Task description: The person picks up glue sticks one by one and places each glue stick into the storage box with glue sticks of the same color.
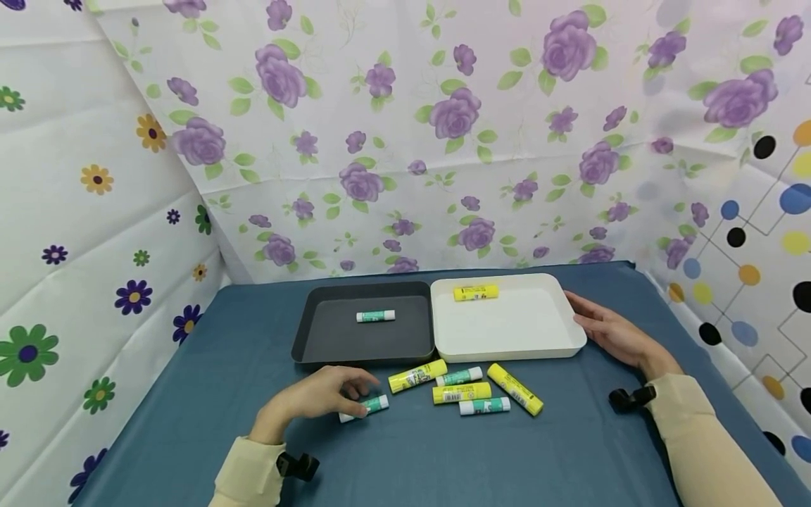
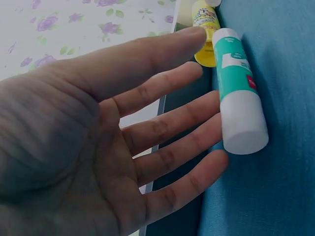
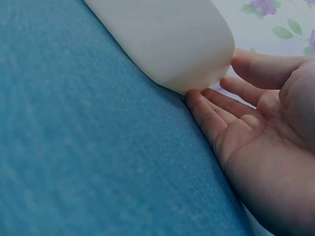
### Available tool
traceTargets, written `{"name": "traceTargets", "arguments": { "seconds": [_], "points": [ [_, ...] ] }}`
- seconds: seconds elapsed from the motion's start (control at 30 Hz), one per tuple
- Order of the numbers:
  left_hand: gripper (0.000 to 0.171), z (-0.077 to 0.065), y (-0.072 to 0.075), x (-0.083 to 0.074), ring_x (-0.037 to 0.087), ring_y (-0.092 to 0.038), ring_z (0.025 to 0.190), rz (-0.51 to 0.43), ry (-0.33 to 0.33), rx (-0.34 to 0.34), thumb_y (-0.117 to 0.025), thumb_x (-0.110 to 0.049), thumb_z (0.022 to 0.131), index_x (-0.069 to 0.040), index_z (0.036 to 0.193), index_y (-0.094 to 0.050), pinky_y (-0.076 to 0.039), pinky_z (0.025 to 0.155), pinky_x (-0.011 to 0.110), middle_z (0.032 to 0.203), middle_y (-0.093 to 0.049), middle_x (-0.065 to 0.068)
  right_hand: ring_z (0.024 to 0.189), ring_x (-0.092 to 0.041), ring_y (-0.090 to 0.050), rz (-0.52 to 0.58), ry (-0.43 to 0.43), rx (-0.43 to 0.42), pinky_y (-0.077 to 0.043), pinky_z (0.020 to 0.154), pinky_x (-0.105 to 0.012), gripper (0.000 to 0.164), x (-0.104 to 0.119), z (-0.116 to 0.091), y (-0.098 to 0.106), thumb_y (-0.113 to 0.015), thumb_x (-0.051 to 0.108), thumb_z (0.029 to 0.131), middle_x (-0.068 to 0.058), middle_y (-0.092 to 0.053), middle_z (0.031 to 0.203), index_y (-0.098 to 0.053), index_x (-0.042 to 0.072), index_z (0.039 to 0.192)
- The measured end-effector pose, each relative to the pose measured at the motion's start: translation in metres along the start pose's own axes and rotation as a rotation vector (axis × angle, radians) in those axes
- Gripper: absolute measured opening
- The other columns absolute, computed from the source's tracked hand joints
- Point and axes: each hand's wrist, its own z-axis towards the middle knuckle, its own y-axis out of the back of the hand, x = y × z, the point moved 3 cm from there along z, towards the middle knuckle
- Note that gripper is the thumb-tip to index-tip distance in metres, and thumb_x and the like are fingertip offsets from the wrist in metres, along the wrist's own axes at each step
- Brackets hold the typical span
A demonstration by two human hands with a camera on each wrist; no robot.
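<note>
My left hand (image 1: 326,393) hovers with parted fingers over a green-and-white glue stick (image 1: 374,405) on the table. In the left wrist view, the fingertips come right up to this glue stick (image 2: 236,73), and the palm is bare. At the far right, my right hand (image 1: 613,334) touches the right end of a white tray (image 1: 507,348). The right wrist view has its fairly straight fingers (image 3: 206,115) against the tray's lower edge and the thumb at its side. A yellow glue stick (image 1: 476,292) lies in the white tray.
Left of the white tray is a dark grey tray (image 1: 364,352) holding a green-and-white glue stick (image 1: 376,316). In front of the trays lie several loose glue sticks, among them a yellow one (image 1: 515,389) and a green one (image 1: 484,406). Floral curtains (image 1: 412,127) hang behind the blue-covered table (image 1: 405,465).
</note>
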Motion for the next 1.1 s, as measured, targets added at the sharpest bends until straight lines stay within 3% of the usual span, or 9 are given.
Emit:
{"name": "traceTargets", "arguments": {
  "seconds": [0.3,0.63,0.87,1.1],
  "points": [
    [0.039,0.005,-0.004,0.007,0.023,-0.058,0.093,0.034,-0.007,0.016,-0.082,-0.010,0.091,-0.008,0.129,-0.070,-0.051,0.079,0.038,0.104,-0.064,0.004,0.149,0.007,-0.021,-0.001,-0.002,0.000,-0.038,0.107,-0.012,0.067,0.000,0.000,0.000,-0.040,0.018,0.115,-0.012,0.010,0.174,0.000,0.017,0.169],
    [0.034,0.008,-0.008,0.011,0.022,-0.056,0.087,0.042,-0.012,0.033,-0.079,-0.003,0.091,-0.009,0.124,-0.073,-0.048,0.073,0.033,0.096,-0.063,0.001,0.159,-0.012,-0.007,-0.005,-0.012,-0.012,-0.038,0.106,-0.011,0.068,-0.001,0.000,0.000,-0.041,0.018,0.115,-0.012,0.010,0.174,0.000,0.017,0.169],
    [0.032,0.008,-0.008,0.013,0.021,-0.056,0.086,0.029,-0.014,0.037,-0.078,-0.004,0.093,-0.008,0.124,-0.072,-0.048,0.073,0.033,0.096,-0.063,0.001,0.159,-0.014,-0.006,-0.007,-0.020,-0.017,-0.038,0.106,-0.011,0.069,0.000,0.000,-0.001,-0.042,0.020,0.115,-0.012,0.010,0.174,0.000,0.016,0.169],
    [0.030,0.007,-0.006,0.013,0.017,-0.059,0.083,0.005,-0.058,0.037,-0.074,-0.011,0.097,-0.010,0.127,-0.072,-0.050,0.071,0.029,0.097,-0.066,-0.001,0.159,-0.015,-0.006,-0.005,-0.022,-0.021,-0.038,0.106,-0.011,0.069,-0.001,0.000,0.000,-0.042,0.020,0.115,-0.012,0.009,0.174,-0.001,0.017,0.169]
  ]
}}
